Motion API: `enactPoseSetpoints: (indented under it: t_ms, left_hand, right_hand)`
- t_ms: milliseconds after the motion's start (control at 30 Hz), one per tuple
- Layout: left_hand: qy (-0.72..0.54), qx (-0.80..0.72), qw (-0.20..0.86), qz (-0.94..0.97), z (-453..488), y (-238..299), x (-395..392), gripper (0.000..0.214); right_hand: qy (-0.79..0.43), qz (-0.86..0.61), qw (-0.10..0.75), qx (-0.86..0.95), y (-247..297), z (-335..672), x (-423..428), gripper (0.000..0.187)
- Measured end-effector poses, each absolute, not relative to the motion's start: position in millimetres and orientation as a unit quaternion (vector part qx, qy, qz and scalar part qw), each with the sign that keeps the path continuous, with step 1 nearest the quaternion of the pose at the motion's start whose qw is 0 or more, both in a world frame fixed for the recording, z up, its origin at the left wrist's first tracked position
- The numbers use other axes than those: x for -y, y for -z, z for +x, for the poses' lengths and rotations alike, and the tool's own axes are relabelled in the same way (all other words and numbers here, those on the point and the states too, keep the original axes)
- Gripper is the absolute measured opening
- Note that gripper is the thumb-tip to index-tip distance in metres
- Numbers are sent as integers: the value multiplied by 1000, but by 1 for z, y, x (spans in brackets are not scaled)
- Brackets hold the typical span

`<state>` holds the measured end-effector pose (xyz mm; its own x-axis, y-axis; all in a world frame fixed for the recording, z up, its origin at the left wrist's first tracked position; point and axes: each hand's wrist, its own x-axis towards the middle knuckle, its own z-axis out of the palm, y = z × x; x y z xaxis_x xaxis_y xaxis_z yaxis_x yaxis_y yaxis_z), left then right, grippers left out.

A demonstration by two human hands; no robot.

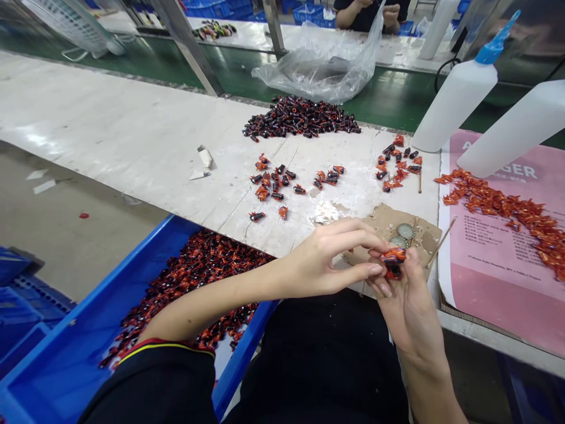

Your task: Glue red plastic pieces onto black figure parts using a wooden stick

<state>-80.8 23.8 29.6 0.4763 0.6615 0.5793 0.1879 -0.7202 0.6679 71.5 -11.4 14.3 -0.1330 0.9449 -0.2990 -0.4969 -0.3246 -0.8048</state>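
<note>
Both my hands meet over the table's front edge, near my lap. My left hand (329,259) pinches a small orange and black part (392,261) with thumb and fingers. My right hand (408,300) grips the same part from below, fingers curled round it. Just behind them lies a scrap of cardboard (384,227) with two round glue blobs (402,234). Loose orange and black pieces (278,182) are scattered on the white table (132,135), and a big dark heap (302,118) lies farther back.
A blue bin (70,359) full of finished pieces sits at my left. Two white squeeze bottles (454,97) lean at the right over a pink sheet (498,259) strewn with orange parts. A clear plastic bag (326,65) lies behind, and another person's hands (391,15) work beyond it.
</note>
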Motion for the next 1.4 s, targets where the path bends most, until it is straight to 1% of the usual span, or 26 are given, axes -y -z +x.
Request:
enactPoseSetpoints:
  t_ms: [167, 300, 467, 567, 800, 1000, 1100, 1200, 1400]
  left_hand:
    - [-461, -268, 241, 811, -84, -27, -23, 26]
    - [-458, -244, 207, 830, -86, -29, -22, 19]
    - [-488, -222, 194, 822, -85, -27, -21, 17]
    - [-520, -221, 211, 798, -83, -22, -21, 15]
    - [-549, -235, 231, 768, -82, -18, -18, 9]
    - [-568, -255, 202, 756, -80, -13, -16, 9]
    - [-583, -280, 197, 736, -78, -9, -13, 8]
    - [-589, -305, 205, 719, -76, -8, -9, 10]
    - [-609, -326, 215, 690, -71, -8, -8, 5]
  right_hand:
    - [-675, -400, 518, 341, -10, 75, 12, 30]
    - [-662, -403, 488, 401, -4, 80, 15, 22]
    - [-630, -402, 500, 437, 3, 81, 19, 21]
    - [-614, -423, 508, 432, 2, 80, 21, 23]
    - [-628, -437, 511, 392, 5, 76, 21, 31]
    - [-673, -440, 492, 333, -6, 68, 21, 27]
    - [-680, -436, 498, 316, -11, 63, 22, 27]
    - [-672, -435, 500, 329, -10, 63, 22, 25]
    - [-636, -449, 499, 382, -4, 66, 19, 22]
